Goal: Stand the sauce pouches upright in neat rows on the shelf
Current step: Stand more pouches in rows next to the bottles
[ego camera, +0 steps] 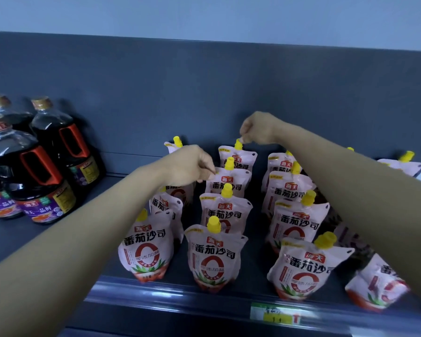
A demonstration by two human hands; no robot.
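Right hand [258, 128] pinches the yellow cap [238, 144] of the rearmost tomato sauce pouch [238, 158]; left hand [192, 165] pinches the corner of the pouch in front [229, 182].

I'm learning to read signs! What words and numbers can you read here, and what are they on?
"海天": red logo on each sauce pouch.
"番茄沙司": big black words on the pouches.
"零添加": inside the red ring on the left front pouch; the small print below is blurred.
"海天" and "一品鲜": labels on the dark bottles; their other print is too small.
"1": red, on the shelf price tag; the rest is blurred.
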